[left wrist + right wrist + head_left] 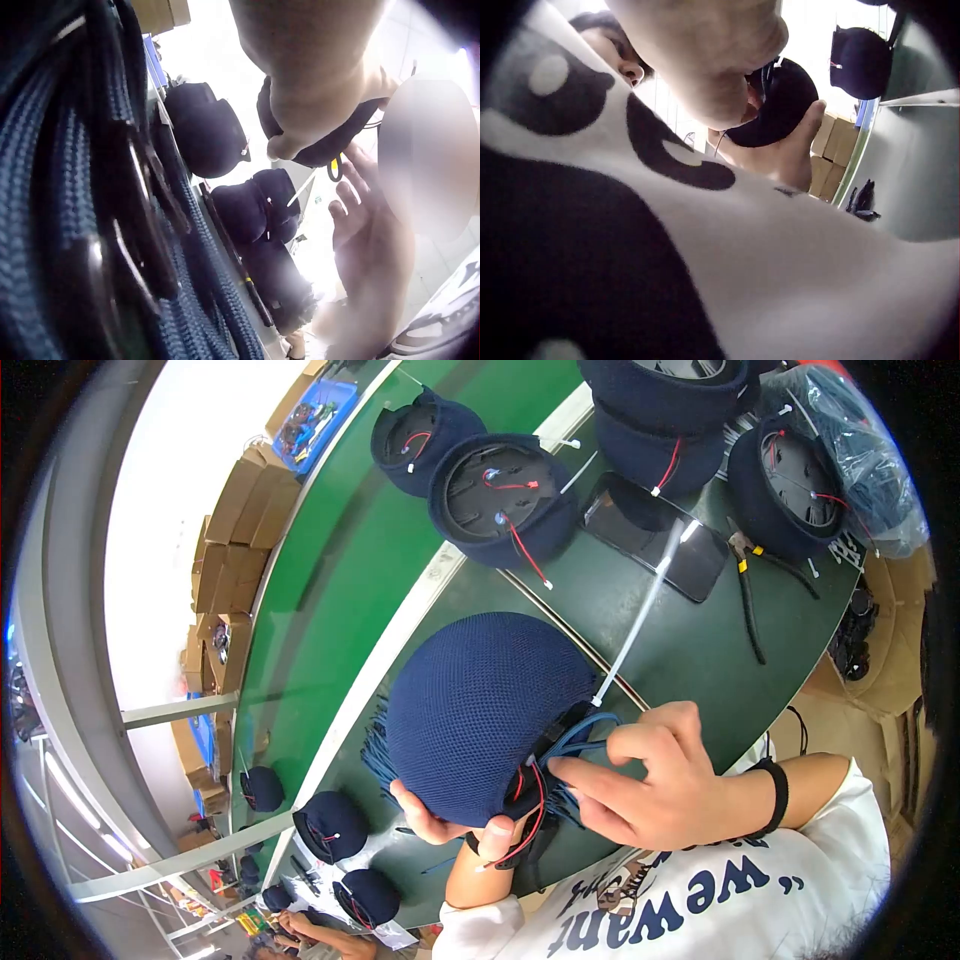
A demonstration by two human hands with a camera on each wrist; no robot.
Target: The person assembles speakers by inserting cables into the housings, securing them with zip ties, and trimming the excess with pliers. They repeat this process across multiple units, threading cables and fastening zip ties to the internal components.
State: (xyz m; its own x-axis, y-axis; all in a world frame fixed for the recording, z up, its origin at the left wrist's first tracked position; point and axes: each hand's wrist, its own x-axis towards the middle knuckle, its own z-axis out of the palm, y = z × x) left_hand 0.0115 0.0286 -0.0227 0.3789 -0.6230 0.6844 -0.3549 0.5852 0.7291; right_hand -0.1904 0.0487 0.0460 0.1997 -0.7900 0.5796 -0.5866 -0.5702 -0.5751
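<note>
A dome covered in navy mesh (480,700) is tilted in front of me, its rounded side up. My left hand (440,825) grips its lower rim, thumb and fingers showing below it. At the right edge of the dome, my right hand (655,785) has bent fingers around a blue cord (590,725) and pinches it. A white cable tie (640,625) sticks up from that edge. Thin red wires (535,825) hang out of the opening beside my left thumb. In the right wrist view, the dome (791,105) appears dark between both hands; its inside is mostly hidden.
Similar navy domes (515,500) with dark undersides and red wires stand behind. A black phone (660,540), pliers (745,585) and a clear plastic bag (865,450) lie at the back right. A bundle of blue cords (377,750) lies left of the held dome. A green conveyor belt (320,610) runs alongside.
</note>
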